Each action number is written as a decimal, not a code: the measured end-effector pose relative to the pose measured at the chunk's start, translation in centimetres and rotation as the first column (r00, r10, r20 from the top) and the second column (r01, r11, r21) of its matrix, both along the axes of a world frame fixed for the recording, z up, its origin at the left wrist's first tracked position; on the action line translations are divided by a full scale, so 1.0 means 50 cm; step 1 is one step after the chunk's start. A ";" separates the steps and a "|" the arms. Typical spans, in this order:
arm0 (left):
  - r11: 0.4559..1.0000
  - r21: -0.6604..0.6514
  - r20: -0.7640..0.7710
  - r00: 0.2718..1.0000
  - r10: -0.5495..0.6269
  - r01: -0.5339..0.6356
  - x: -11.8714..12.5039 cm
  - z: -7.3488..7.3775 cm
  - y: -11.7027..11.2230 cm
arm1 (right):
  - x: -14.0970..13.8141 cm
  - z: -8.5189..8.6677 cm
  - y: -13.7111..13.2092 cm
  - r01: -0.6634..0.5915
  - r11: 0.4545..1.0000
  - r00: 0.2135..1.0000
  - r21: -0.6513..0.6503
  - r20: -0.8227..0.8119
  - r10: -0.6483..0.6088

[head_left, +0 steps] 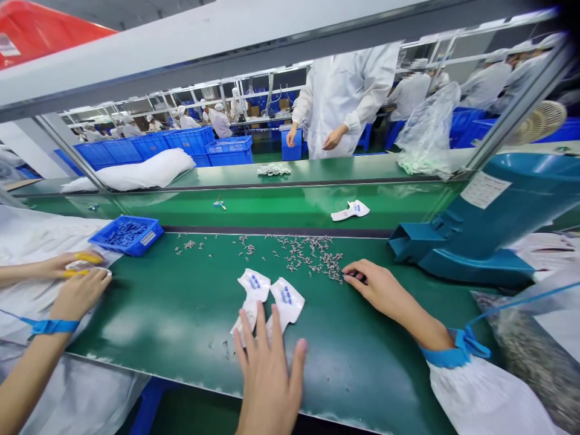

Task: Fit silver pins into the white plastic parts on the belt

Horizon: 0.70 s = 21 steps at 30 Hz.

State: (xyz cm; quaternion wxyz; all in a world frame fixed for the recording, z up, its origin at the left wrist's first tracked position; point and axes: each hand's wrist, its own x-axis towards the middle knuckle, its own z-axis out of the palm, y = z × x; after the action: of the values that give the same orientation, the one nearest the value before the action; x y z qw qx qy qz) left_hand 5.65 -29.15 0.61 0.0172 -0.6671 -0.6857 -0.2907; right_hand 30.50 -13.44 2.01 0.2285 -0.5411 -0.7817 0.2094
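My left hand [269, 371] lies flat with its fingers spread, the fingertips resting on the lower ends of two white pouches with blue print [267, 299] on the green belt [181, 314]. My right hand [378, 289] reaches in from the right, in a white sleeve with a blue wrist band. Its fingers are drawn together at the edge of a scatter of small metal parts [312, 254]. What they pinch is too small to make out.
A co-worker's two hands [75, 281] with yellow finger covers work at the left, beside a blue tray of parts [127, 234]. A teal machine [484, 223] stands at the right. One more white pouch [350, 210] lies on the far belt. People in white coats stand behind.
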 end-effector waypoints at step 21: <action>0.921 -0.129 0.105 0.929 -0.355 0.367 0.010 0.056 0.010 | -0.005 0.003 0.000 0.054 0.998 0.997 0.013 -0.059 -0.053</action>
State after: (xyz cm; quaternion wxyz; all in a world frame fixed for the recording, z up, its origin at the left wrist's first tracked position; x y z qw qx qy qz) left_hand 6.16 -28.64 3.42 -0.1133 -0.7694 -0.5705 -0.2641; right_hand 30.26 -13.44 2.18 0.2609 -0.5537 -0.7616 0.2131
